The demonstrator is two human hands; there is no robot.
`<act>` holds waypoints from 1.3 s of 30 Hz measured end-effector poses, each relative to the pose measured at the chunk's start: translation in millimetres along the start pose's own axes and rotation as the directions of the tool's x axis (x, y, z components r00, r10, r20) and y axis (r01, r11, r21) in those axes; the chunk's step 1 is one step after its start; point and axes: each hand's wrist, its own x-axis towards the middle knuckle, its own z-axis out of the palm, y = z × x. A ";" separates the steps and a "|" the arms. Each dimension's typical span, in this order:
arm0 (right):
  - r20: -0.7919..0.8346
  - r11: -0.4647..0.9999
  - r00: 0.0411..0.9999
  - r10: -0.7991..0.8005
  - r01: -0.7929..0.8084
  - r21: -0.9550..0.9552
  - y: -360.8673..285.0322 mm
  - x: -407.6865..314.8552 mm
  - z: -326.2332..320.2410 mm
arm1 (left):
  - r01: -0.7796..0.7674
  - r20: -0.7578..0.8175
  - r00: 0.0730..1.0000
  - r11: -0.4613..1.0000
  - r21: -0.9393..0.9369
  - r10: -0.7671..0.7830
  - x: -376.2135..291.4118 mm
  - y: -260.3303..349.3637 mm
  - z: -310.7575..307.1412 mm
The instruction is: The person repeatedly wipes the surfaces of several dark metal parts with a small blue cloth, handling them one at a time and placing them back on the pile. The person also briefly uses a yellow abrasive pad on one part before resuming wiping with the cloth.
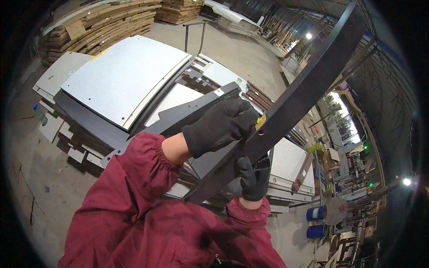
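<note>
A long dark board (pixel 295 100) slants across the view from near my body to the upper right, raised in front of me. My right hand (pixel 253 179), in a black glove, grips its lower edge. My left hand (pixel 224 124), also gloved in black, is curled at the board's upper side. A small yellow piece (pixel 260 122) sticks out at its fingertips against the board, beside a round hole; its kind is hard to tell. Just beyond my left hand lies another dark panel (pixel 187 110) with holes and a white label.
White panels (pixel 127 73) are stacked over dark ones at the left. More pale panels (pixel 290 164) lie to the right. Wooden boards (pixel 110 30) are piled behind, near a metal handle frame (pixel 195 24). Blue drums (pixel 316 231) and a plastic bottle (pixel 42 117) stand on the floor.
</note>
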 end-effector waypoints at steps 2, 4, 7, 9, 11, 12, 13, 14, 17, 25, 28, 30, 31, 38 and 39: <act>0.001 0.999 1.000 0.021 -0.021 0.039 1.8 -2.5 -1.8 | -0.144 0.026 0.989 0.987 0.071 0.143 -1.3 -4.8 1.4; 0.006 0.994 1.000 0.013 -0.013 0.108 6.3 -3.9 -6.9 | -0.240 0.056 0.970 0.967 0.091 0.236 -1.0 -10.2 0.3; 0.035 0.987 0.998 -0.050 0.044 0.155 18.0 -5.0 -19.3 | 0.046 0.040 0.999 0.881 -0.471 -0.031 -4.7 -15.4 -3.7; 0.049 0.992 0.995 -0.088 0.084 0.090 27.5 -4.3 -30.6 | 0.146 0.071 0.989 0.821 -0.552 -0.128 -9.4 -15.0 -4.6; 0.028 0.966 0.999 -0.040 0.031 0.255 38.4 -4.0 -39.0 | 0.118 0.056 0.992 0.974 -0.195 -0.109 -15.7 -10.5 -0.4; -0.021 0.948 1.000 0.015 -0.008 0.319 43.0 -3.5 -42.3 | -0.015 0.024 1.000 1.000 0.024 0.014 -14.5 -7.6 0.1; 0.049 0.901 0.998 -0.041 0.015 0.433 47.1 -2.2 -45.4 | -0.106 -0.017 0.994 0.994 0.007 0.106 -14.3 -4.5 5.0; 0.026 0.887 0.999 0.019 -0.029 0.460 49.9 -2.2 -47.5 | -0.171 -0.088 0.982 0.985 -0.013 0.169 -13.0 -1.1 13.1; 0.171 0.860 0.982 -0.086 -0.014 0.510 52.9 -0.6 -49.9 | -0.255 -0.073 0.960 0.954 0.157 0.269 -1.7 11.0 12.3; 0.147 0.978 0.980 -0.134 0.107 0.176 34.0 -1.4 -36.5 | -0.246 0.071 0.962 0.722 0.647 0.264 3.6 40.6 9.8; 0.119 0.989 0.988 -0.102 0.088 0.118 27.2 -2.2 -31.0 | -0.230 0.063 0.965 0.714 0.662 0.253 -0.6 48.0 14.6; 0.082 0.995 0.996 -0.029 0.021 0.099 22.8 -4.2 -28.4 | -0.146 0.036 0.988 0.818 0.557 0.151 1.4 51.1 12.9; 0.051 1.000 0.999 -0.018 0.017 0.017 20.9 -4.7 -27.2 | -0.093 0.028 0.995 0.854 0.511 0.091 3.0 52.3 10.9; -0.007 0.865 1.000 0.009 -0.012 -0.501 2.7 -12.4 -22.8 | 0.408 0.156 0.887 0.896 0.177 -0.434 6.0 48.6 -12.6; 0.004 0.838 0.999 0.048 -0.038 -0.545 -0.2 -13.0 -22.8 | 0.396 0.192 0.892 0.912 0.110 -0.410 4.3 46.5 -13.6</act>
